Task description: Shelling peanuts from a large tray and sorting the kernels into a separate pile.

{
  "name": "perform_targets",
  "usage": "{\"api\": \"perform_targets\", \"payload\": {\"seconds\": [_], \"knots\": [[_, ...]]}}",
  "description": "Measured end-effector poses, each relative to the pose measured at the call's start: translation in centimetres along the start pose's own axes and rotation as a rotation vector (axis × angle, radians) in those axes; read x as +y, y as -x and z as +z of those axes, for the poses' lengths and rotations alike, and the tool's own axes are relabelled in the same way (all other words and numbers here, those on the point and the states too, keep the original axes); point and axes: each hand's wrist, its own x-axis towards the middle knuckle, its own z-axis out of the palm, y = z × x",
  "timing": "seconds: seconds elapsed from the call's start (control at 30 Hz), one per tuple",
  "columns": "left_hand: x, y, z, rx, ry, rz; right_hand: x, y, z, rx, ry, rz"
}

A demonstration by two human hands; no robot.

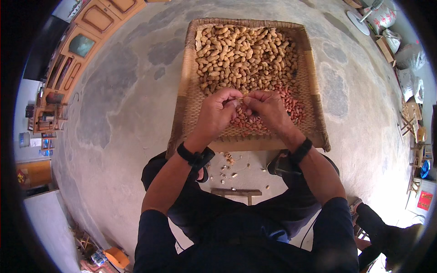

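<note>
My left hand (220,107) and my right hand (268,105) meet over a woven wicker tray (312,78). Pinched between the thumbs and forefingers of both is a peanut pod (243,97), mostly covered by the fingers. Unshelled peanuts (239,51) fill the far part of the tray in a thick heap. Nearer to me, reddish shelled kernels (247,123) lie under and around my hands, with more kernels (292,104) beside my right hand. Each wrist wears a black strap.
Bits of shell (229,158) are scattered on the concrete floor (136,112) between my feet. A low wooden stool (236,192) shows below my lap. A wooden cabinet (92,25) lines the left wall; sacks (409,56) stand at right. Another person (379,225) is at lower right.
</note>
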Motion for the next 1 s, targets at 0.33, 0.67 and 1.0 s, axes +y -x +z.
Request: {"api": "perform_targets", "payload": {"seconds": [0.33, 0.67, 1.0], "knots": [[0.3, -0.5, 0.2, 0.081, -0.367, 0.314, 0.4, -0.4, 0.2, 0.108, 0.342, -0.134], [0.4, -0.4, 0.5, 0.143, -0.457, 0.296, 0.7, -0.4, 0.5, 0.118, 0.35, -0.129], [0.9, -0.5, 0.1, 0.071, -0.534, 0.284, 0.8, -0.6, 0.3, 0.029, 0.015, 0.032]]}}
